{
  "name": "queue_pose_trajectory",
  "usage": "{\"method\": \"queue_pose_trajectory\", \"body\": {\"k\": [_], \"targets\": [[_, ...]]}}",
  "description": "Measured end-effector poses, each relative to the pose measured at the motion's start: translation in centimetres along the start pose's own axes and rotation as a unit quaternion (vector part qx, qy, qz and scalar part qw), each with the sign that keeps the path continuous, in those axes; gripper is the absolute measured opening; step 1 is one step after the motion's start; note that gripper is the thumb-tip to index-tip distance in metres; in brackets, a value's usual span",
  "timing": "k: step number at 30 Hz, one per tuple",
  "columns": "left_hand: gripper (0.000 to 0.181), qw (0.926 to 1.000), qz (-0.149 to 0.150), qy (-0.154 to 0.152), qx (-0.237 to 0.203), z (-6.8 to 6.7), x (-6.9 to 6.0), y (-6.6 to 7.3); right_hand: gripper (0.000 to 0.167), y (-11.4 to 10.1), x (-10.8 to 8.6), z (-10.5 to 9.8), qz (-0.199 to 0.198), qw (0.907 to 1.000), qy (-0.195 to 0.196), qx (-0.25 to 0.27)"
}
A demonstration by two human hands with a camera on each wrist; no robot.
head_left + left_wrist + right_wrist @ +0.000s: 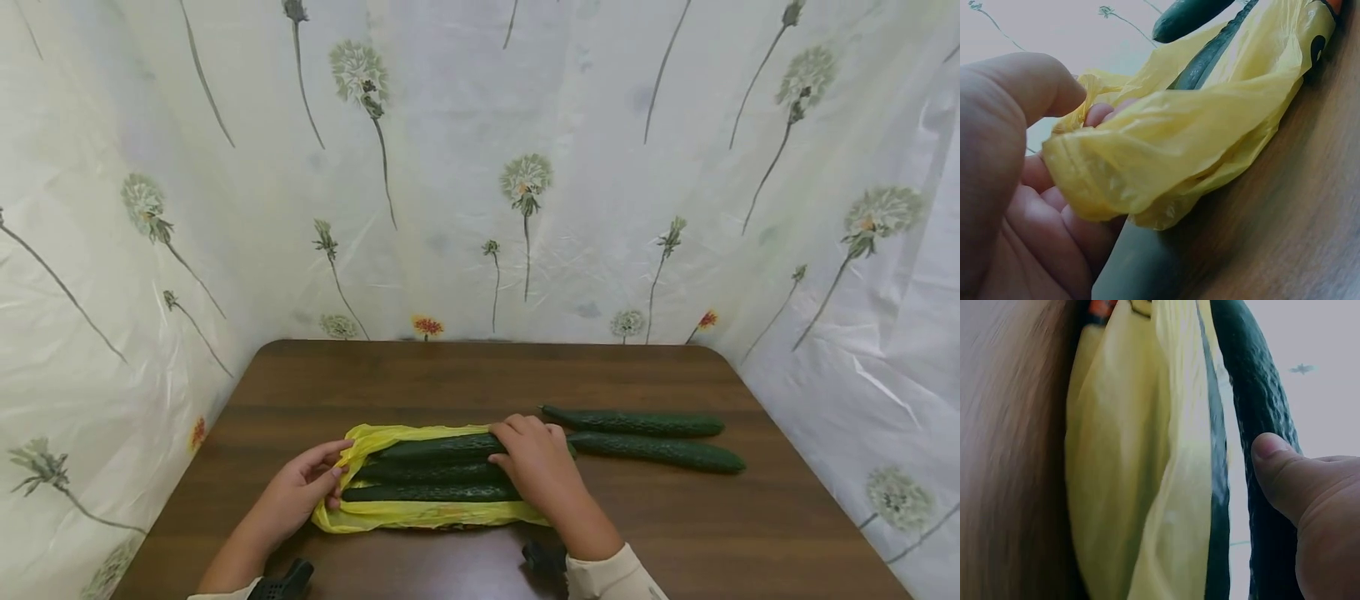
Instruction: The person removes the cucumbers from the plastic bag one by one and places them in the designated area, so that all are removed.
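Note:
A yellow plastic bag [420, 515] lies spread along the front middle of the table, with three dark green cucumbers [435, 493] side by side on it. At its left end, my left hand [296, 492] holds the bag's edge between thumb and fingers; the left wrist view shows the crumpled film [1141, 150] in that hand. My right hand [542, 467] grips the rearmost cucumber [442, 450] near its right end. In the right wrist view my thumb presses along that cucumber's side [1260, 381], while the other fingers are mostly hidden behind it.
Two more cucumbers lie on the brown wooden table [420, 379] to the right: one farther back [637, 421], one nearer [667, 451] with its left end close to my right hand. A flower-patterned plastic sheet [450, 208] hangs behind and beside the table.

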State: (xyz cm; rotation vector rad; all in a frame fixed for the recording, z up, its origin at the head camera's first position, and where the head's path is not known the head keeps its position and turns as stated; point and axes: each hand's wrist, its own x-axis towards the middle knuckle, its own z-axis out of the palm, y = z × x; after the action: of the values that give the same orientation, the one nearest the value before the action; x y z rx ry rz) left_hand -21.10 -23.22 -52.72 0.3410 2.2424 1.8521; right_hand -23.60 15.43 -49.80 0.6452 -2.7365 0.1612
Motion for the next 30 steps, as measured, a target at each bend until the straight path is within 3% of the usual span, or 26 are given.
{"method": "queue_pose_trajectory", "body": {"k": [16,30], "targets": [[0.048,0.9998,0.019,-0.003,0.005,0.1,0.0,0.0,0.043,3.2,-1.9,-0.4,0.046,0.9987,0.012,0.015],[0.048,0.9999,0.000,0.010,0.007,0.3,-0.1,0.3,0.045,5.8,-3.6,-1.2,0.100,0.9944,-0.011,0.033]]}}
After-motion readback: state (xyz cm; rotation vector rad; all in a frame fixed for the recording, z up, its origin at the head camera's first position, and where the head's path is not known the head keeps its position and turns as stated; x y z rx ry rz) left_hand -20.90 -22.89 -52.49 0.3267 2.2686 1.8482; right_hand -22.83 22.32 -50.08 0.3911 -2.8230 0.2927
